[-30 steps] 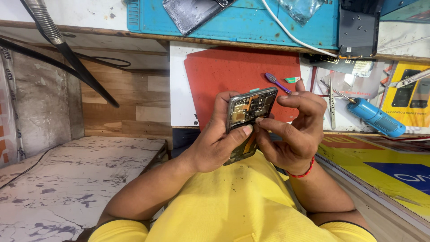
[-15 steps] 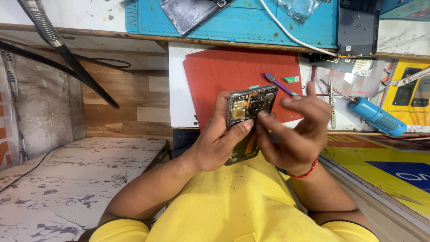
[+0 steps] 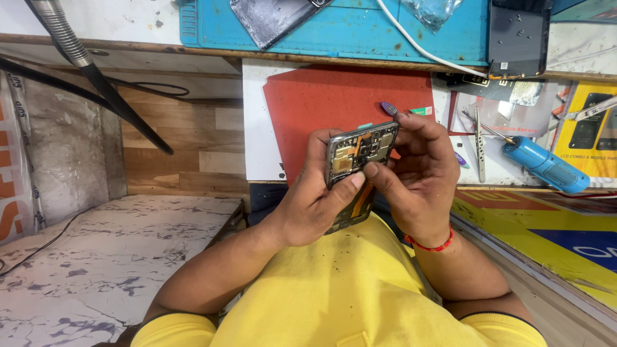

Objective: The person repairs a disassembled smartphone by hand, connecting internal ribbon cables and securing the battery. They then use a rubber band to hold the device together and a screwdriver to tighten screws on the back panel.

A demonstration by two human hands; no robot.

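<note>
Two hands hold one opened phone [image 3: 358,154] above the lap, in front of the desk [image 3: 257,122]. Left hand [image 3: 315,199]: fingers wrapped around the phone's left edge and back, thumb pressed on its exposed inner side. Right hand [image 3: 418,177]: fingers curled close at the phone's right edge, index tip on the board near the left thumb; a purple pick [image 3: 389,108] shows just above the fingertips, grip on it cannot be told. Red thread band on right wrist. Phone tilted, circuit board and orange flex visible. Behind it, red mat [image 3: 334,96] on the desk. Right of mat: tweezers [image 3: 479,144], blue screwdriver [image 3: 543,164]. Further back, blue tray [image 3: 360,32].
</note>
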